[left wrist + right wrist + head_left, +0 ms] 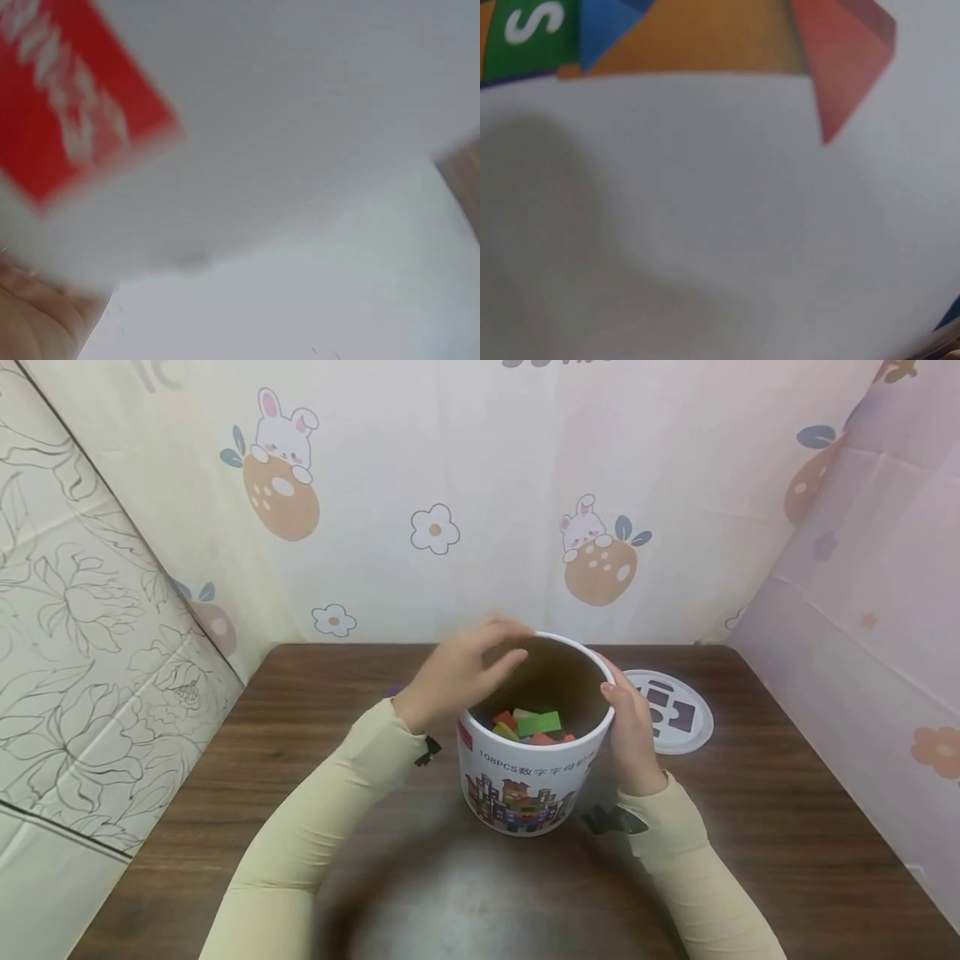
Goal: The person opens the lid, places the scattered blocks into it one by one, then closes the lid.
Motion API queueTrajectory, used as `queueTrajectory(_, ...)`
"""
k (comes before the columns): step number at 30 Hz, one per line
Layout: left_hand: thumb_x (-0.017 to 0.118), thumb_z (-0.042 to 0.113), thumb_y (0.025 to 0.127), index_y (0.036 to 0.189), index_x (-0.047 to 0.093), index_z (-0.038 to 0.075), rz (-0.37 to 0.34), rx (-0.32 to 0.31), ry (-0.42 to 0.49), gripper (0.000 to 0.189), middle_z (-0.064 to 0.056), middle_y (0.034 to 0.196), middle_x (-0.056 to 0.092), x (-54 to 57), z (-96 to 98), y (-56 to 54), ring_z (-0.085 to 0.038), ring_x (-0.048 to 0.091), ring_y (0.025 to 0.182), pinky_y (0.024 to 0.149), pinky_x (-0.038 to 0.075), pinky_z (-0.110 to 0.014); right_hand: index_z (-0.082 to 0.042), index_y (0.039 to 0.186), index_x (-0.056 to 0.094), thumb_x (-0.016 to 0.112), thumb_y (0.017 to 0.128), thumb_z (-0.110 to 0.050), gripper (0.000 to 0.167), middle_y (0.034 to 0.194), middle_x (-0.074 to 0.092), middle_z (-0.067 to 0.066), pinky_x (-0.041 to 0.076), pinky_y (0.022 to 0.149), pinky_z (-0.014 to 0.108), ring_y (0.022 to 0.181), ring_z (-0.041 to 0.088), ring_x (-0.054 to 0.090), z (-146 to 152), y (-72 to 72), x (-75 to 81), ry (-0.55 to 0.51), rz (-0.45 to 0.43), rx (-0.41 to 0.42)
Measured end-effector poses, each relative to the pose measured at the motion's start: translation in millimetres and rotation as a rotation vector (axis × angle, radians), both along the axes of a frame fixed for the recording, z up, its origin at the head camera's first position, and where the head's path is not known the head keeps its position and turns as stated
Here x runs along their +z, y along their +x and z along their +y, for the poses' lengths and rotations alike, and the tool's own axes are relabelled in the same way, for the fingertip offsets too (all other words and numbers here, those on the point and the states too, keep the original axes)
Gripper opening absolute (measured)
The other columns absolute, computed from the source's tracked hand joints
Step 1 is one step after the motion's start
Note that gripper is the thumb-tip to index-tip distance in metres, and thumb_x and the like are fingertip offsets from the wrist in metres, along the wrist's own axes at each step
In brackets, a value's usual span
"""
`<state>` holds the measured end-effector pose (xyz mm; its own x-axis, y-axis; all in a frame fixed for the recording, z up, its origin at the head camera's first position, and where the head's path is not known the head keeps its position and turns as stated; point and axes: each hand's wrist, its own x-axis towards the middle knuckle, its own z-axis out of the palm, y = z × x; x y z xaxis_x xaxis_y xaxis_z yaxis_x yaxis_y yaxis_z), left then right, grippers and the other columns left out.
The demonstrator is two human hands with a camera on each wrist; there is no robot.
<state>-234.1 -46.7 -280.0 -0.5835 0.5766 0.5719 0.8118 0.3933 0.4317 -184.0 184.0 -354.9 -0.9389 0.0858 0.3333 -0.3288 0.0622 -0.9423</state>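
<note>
A white bucket [525, 785] with printed building pictures and lettering stands on the brown table, its mouth tilted toward me. Colored blocks, among them a green block [538, 723], lie in its bottom. At the right side my right hand [632, 731] grips the bucket, its thumb at the rim. My left hand [468, 672], blurred, is over the left part of the rim with its fingers extended and nothing seen in them. The left wrist view shows the bucket's white wall and a red label [82, 97]; the right wrist view shows its printed side [705, 187].
A white lid [701, 727] with shaped cutouts lies on the table [765, 827] behind my right hand. A small purple thing [393, 691] shows partly behind my left forearm. Patterned cloth walls [487, 468] enclose the table's back and sides.
</note>
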Motion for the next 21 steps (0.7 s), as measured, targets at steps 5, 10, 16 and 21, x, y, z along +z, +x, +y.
queueTrajectory(5,0.063,0.015,0.095,0.13,0.061,0.006,-0.038,0.171,0.09,0.035,-0.01,0.132,0.06,-6.7,-36.0,-18.8,-0.023,0.059,0.118,0.098,0.053,-0.037,-0.015,0.144,0.049,0.034,0.101,-0.027,0.047,0.143,0.052,0.006,0.047,0.1,0.025,0.125,0.018,0.049,0.5,-0.5,1.5,-0.025,0.01,0.007)
queueTrajectory(10,0.062,0.015,0.096,0.134,0.056,0.003,-0.143,0.327,0.096,0.04,-0.015,0.138,0.055,-30.3,-70.2,-44.6,-0.031,0.057,0.121,0.102,0.049,-0.046,-0.016,0.144,0.048,0.034,0.101,-0.029,0.048,0.144,0.051,0.006,0.046,0.101,0.029,0.126,0.021,0.047,2.0,-1.0,2.3,-0.02,0.001,0.006)
queueTrajectory(16,0.061,0.021,0.096,0.139,0.049,0.001,-0.315,0.433,-0.039,0.05,-0.019,0.143,0.049,-77.2,-100.0,-70.7,-0.036,0.045,0.134,0.115,0.034,-0.049,-0.015,0.144,0.049,0.034,0.101,-0.026,0.047,0.143,0.052,0.007,0.047,0.102,0.031,0.127,0.026,0.047,1.3,-1.0,2.2,-0.047,0.013,0.02)
queueTrajectory(21,0.061,0.025,0.096,0.145,0.041,-0.001,-0.442,0.484,-0.16,0.059,-0.023,0.149,0.042,-116.5,-116.7,-87.0,-0.037,0.036,0.141,0.118,0.029,-0.051,-0.013,0.143,0.05,0.033,0.1,-0.023,0.047,0.142,0.053,0.008,0.048,0.101,0.03,0.126,0.025,0.049,-1.1,-0.9,0.8,-0.052,0.019,0.018)
